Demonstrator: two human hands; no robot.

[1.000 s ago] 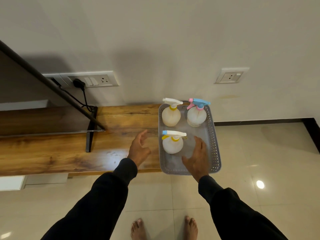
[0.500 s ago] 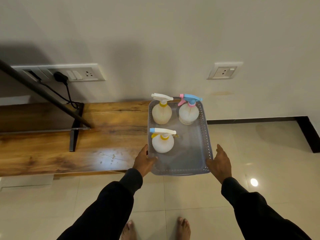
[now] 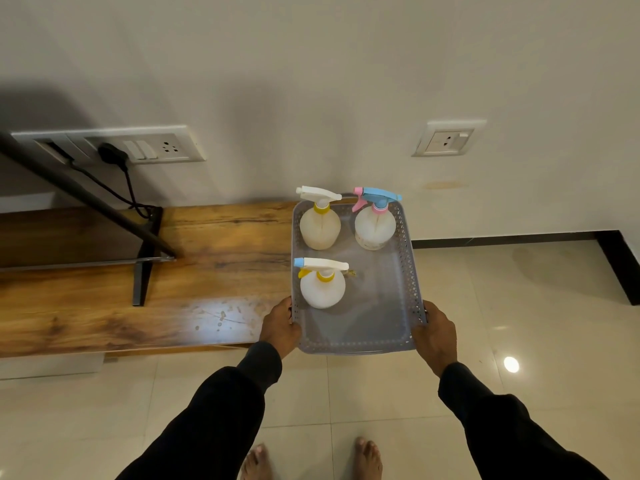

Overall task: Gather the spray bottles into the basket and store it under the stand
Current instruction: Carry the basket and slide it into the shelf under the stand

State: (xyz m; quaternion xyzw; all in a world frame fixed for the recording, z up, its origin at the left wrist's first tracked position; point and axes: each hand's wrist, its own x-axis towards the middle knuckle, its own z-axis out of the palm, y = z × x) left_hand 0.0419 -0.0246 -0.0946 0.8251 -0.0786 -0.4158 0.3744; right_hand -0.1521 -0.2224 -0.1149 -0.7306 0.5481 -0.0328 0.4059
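A grey perforated basket (image 3: 384, 327) rests on the right end of the wooden stand (image 3: 145, 299), its front overhanging the floor. Three pale spray bottles stand upright inside: one with a white trigger (image 3: 319, 227) at the back left, one with a blue and pink trigger (image 3: 374, 226) at the back right, one with a white and blue trigger (image 3: 322, 285) at the front left. My left hand (image 3: 280, 328) grips the basket's left front rim. My right hand (image 3: 435, 333) grips its right front rim.
A black TV foot (image 3: 145, 258) and the slanted screen edge (image 3: 83, 188) stand on the stand's left part. Behind it a plug and cable (image 3: 114, 157) hang from a wall socket strip. Glossy beige floor tiles (image 3: 519, 306) lie right of the stand. My bare feet (image 3: 311, 459) are below.
My right hand left the inside of the basket and took its right rim; my left hand came from the stand top to the left rim. Both grips have tightened since half a second ago.
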